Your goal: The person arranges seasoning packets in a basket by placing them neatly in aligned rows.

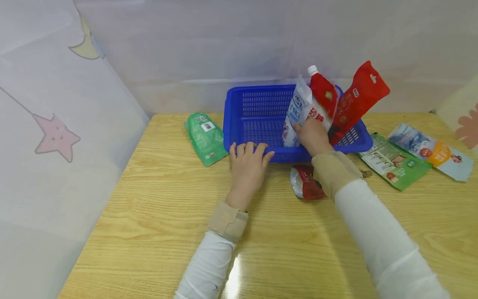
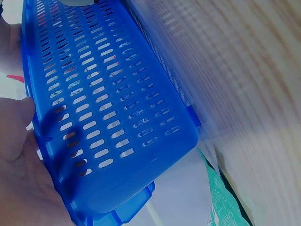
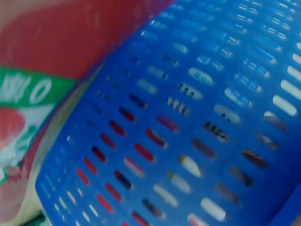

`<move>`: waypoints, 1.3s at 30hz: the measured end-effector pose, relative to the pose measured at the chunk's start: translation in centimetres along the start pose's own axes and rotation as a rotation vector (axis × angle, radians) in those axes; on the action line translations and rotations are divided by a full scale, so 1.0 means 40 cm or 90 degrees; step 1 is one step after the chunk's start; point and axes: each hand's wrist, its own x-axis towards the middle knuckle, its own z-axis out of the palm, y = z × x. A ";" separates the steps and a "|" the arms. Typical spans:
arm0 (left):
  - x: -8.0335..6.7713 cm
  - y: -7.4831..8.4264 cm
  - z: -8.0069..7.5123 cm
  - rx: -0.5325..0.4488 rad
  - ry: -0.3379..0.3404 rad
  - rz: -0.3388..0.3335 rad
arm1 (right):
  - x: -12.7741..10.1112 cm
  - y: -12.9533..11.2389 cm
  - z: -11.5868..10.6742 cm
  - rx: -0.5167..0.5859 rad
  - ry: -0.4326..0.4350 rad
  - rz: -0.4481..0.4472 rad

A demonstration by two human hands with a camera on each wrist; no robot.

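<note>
My left hand (image 1: 248, 170) hooks its fingers over the front rim of the blue plastic basket (image 1: 233, 120). The left wrist view shows that hand (image 2: 21, 155) against the rim of the slotted basket wall (image 2: 99, 183). My right hand (image 1: 313, 135) reaches into the basket and grips a white-and-blue pouch (image 1: 295, 110) low down; some of its fingertips are hidden. The pouch stands nearly upright. Beside it, a red-and-white sugar pouch (image 1: 325, 93) with a white cap leans in the basket, and a long red packet (image 1: 358, 99) tilts over the right side.
A green pouch (image 1: 205, 137) lies left of the basket. Under my right wrist lies a red-and-silver packet (image 1: 308, 182). To the right lie a green-and-white pouch (image 1: 399, 164) and a blue-and-orange packet (image 1: 433, 151). The wooden table (image 1: 149, 199) meets a wall covering behind.
</note>
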 end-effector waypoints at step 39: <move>0.001 0.000 -0.001 -0.013 -0.018 -0.006 | 0.005 0.025 -0.003 -0.112 -0.024 0.071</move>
